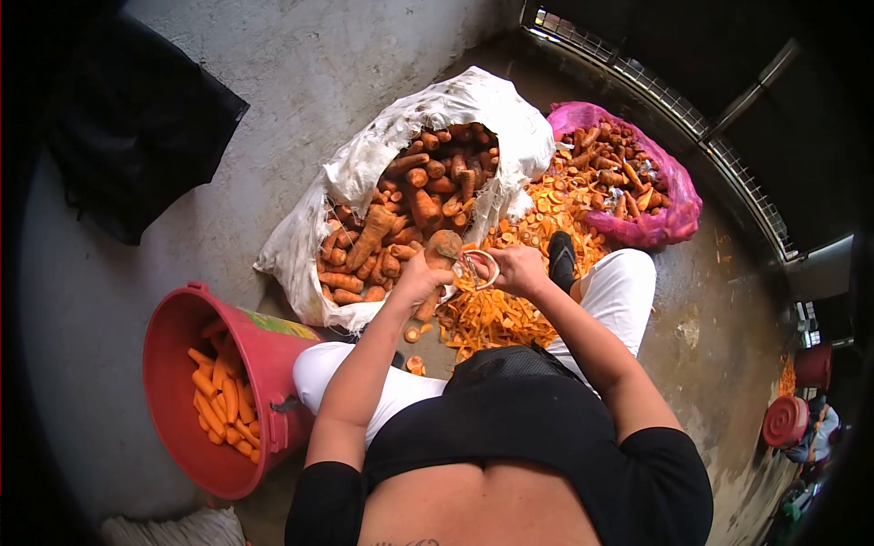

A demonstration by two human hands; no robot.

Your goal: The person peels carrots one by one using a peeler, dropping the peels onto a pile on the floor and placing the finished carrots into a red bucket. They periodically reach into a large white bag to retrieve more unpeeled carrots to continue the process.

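My left hand (421, 280) is closed around a thick, unpeeled carrot (444, 247), its broad end pointing up past my fingers. Just across from it, the fingers of my right hand (517, 269) are closed on a pale, loop-shaped peeler (481, 271), close beside the carrot. Behind the left hand, a white woven sack (492, 100) lies with its mouth spread wide, full of brownish unpeeled carrots (423, 205). Beneath both hands, orange peelings (492, 318) are heaped on the floor, with cut carrot ends among them.
Left of my knee, a red bucket (159, 400) leans over with peeled carrots (223, 400) inside. A pink mesh bag (683, 214) of carrots and scraps stands at the back right. Black cloth (146, 118) lies at the upper left. Farther right are a red container (785, 421) and a person (824, 428).
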